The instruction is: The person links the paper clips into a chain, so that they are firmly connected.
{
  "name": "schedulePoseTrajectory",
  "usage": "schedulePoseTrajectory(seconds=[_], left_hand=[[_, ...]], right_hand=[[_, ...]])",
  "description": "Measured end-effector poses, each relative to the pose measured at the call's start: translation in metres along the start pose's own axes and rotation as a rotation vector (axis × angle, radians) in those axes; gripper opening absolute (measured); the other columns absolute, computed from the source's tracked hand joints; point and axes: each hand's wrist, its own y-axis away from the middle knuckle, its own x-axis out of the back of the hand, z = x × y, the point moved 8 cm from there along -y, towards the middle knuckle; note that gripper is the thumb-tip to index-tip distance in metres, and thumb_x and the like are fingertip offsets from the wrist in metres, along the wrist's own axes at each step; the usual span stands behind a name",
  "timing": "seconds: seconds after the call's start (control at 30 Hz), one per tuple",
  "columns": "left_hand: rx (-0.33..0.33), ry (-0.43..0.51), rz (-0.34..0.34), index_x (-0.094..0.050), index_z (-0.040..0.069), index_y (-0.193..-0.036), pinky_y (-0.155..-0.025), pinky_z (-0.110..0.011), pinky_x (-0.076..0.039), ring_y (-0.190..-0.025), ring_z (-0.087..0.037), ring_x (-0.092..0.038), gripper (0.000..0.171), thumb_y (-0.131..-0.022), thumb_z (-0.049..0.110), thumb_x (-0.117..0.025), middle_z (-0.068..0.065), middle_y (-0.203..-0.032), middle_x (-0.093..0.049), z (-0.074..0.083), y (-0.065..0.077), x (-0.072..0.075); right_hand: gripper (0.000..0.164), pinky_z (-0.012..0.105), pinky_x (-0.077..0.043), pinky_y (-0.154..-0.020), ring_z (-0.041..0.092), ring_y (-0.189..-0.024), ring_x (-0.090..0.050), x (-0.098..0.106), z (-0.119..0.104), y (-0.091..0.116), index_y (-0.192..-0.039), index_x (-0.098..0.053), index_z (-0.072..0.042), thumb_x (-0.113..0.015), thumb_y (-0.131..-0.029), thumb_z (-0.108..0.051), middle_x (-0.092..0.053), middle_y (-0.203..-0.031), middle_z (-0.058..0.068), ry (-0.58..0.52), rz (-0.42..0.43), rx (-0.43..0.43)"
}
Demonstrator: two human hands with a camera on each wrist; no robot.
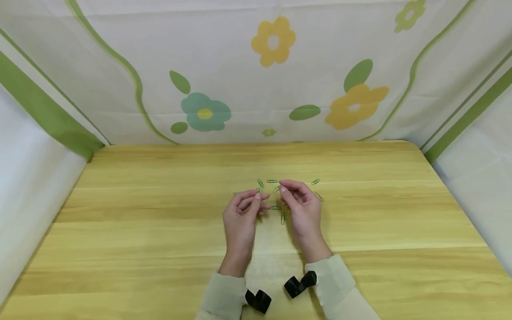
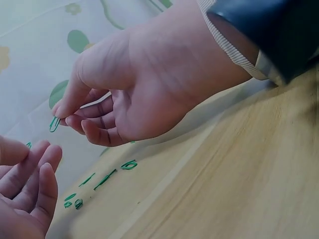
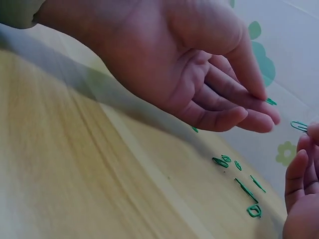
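Observation:
My left hand [image 1: 242, 220] pinches a green paper clip [image 3: 270, 101] between thumb and forefinger, a little above the table. Close by on the right, my right hand [image 1: 306, 215] holds another green paper clip [image 2: 54, 124] by thumb and fingertip, its looped end sticking out to the left. The two held clips are apart, with a small gap between them. Other fingers of both hands are loosely bent. Below and around the hands, several loose green paper clips lie scattered, such as one paper clip [image 1: 282, 218] between the wrists and another paper clip [image 1: 315, 181] beyond the right hand.
The wood-grain table [image 1: 140, 231] spreads out on both sides. A white curtain [image 1: 240, 66] with flowers and leaves hangs along its far edge, and white cloth [image 1: 36, 142] borders the left side. Black wrist mounts [image 1: 259, 301] sit on the inner sides of both sleeves.

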Motion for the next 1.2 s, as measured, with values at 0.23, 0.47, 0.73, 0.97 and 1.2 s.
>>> schedulePoseTrajectory(seconds=[0.23,0.47,0.73,0.97,1.2], left_hand=[[-0.013,0.026,-0.011,-0.07,-0.002,-0.12,-0.077,-0.031,-0.065,-0.08,-0.018,-0.08,0.019,-0.103,0.007,-0.072,-0.018,-0.106,-0.082,0.003,-0.003,-0.003],[-0.001,0.019,-0.015,-0.072,0.001,-0.116,-0.071,-0.027,-0.062,-0.076,-0.017,-0.078,0.015,-0.102,0.007,-0.073,-0.016,-0.103,-0.082,0.003,-0.004,0.0],[0.018,0.002,-0.058,-0.073,0.003,-0.115,-0.071,-0.029,-0.06,-0.075,-0.018,-0.075,0.015,-0.102,0.01,-0.074,-0.018,-0.102,-0.081,0.001,-0.004,-0.009],[0.005,0.0,-0.061,-0.073,0.003,-0.113,-0.068,-0.029,-0.06,-0.074,-0.019,-0.075,0.011,-0.102,0.008,-0.073,-0.02,-0.101,-0.081,0.002,-0.007,-0.012],[0.026,-0.005,-0.054,-0.074,0.003,-0.112,-0.068,-0.029,-0.06,-0.073,-0.02,-0.075,0.011,-0.101,0.007,-0.074,-0.018,-0.099,-0.082,0.0,-0.005,-0.007]], right_hand=[[0.011,0.022,-0.055,-0.07,0.011,-0.08,-0.061,-0.005,-0.001,-0.001,-0.11,-0.076,-0.005,-0.071,-0.101,0.0,-0.071,-0.097,0.001,-0.013,-0.016,0.003],[0.013,0.024,-0.056,-0.071,0.011,-0.08,-0.061,-0.011,0.001,-0.001,-0.114,-0.072,0.002,-0.068,-0.101,0.004,-0.071,-0.1,0.002,0.026,-0.044,0.029],[0.014,0.021,-0.061,-0.08,0.011,-0.09,-0.067,-0.011,-0.009,0.0,-0.115,-0.072,0.006,-0.069,-0.101,0.004,-0.072,-0.102,-0.005,0.188,-0.038,0.117],[0.014,0.021,-0.061,-0.077,0.012,-0.088,-0.068,-0.013,-0.014,-0.002,-0.114,-0.073,0.007,-0.071,-0.1,0.004,-0.073,-0.101,-0.004,0.212,-0.046,0.172],[0.013,0.018,-0.057,-0.073,0.009,-0.088,-0.067,-0.013,-0.011,0.002,-0.112,-0.074,0.006,-0.072,-0.1,0.004,-0.074,-0.101,-0.006,0.223,-0.039,0.187]])
